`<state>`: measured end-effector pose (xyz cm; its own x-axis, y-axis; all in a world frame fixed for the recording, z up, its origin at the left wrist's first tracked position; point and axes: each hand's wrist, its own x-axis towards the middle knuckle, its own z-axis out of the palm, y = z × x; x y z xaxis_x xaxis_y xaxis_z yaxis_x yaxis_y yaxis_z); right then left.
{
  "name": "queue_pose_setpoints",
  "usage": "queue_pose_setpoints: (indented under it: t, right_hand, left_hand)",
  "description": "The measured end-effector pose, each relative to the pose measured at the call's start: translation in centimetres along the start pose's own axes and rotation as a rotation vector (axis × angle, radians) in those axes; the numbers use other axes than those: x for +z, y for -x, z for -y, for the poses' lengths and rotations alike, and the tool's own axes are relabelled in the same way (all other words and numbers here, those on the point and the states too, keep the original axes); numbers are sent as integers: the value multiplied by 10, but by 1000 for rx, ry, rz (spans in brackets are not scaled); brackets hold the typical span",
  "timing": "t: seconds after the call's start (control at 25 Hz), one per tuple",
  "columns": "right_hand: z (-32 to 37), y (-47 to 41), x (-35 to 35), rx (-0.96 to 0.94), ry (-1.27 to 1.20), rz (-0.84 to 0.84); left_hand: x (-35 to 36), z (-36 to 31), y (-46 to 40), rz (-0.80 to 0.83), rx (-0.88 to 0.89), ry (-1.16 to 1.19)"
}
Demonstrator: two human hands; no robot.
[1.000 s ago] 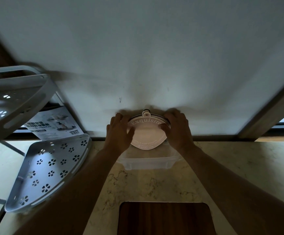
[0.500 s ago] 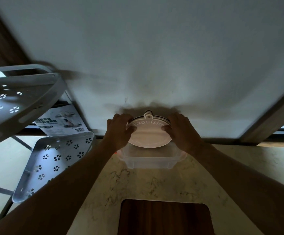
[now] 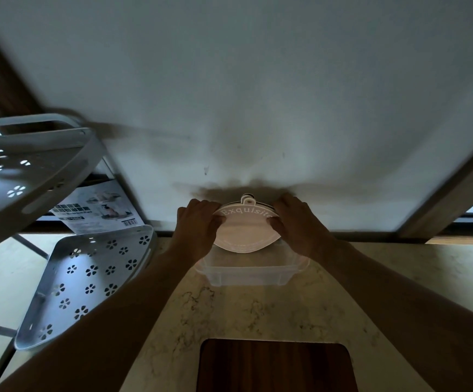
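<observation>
A pale pink round lid [image 3: 245, 233] printed "Exquisite", with a small tab at its far edge, is held against the white wall above a clear plastic container [image 3: 251, 274] that stands on the marble counter. My left hand [image 3: 198, 226] grips the lid's left edge, fingers curled over its rim and thumb on its face. My right hand [image 3: 296, 222] grips the right edge the same way. The lid's far side and my fingertips behind it are hidden.
A grey perforated corner shelf rack [image 3: 88, 275] stands at the left with an upper tier [image 3: 17, 176] and a printed box [image 3: 99, 210] behind it. A dark wooden board [image 3: 275, 363] lies at the counter's near edge. A wooden frame [image 3: 456, 199] runs at the right.
Both hands keep hold of the lid over the container; the lid has tilted slightly. The view has shifted a little, so the rack sits further right.
</observation>
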<state>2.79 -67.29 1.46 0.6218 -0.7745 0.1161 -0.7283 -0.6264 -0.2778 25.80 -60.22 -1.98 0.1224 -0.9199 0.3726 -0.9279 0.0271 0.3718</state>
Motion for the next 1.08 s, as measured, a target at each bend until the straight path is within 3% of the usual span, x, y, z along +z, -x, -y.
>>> queue_pose_setpoints:
  t: [0.36, 1.08]
  right_hand:
    - [5, -1, -1, 100, -144, -70]
    - [7, -9, -2, 51, -21, -72]
  left_hand:
    - [-1, -6, 1, 51, -32, -28]
    - [-13, -6, -11, 75, 23, -74]
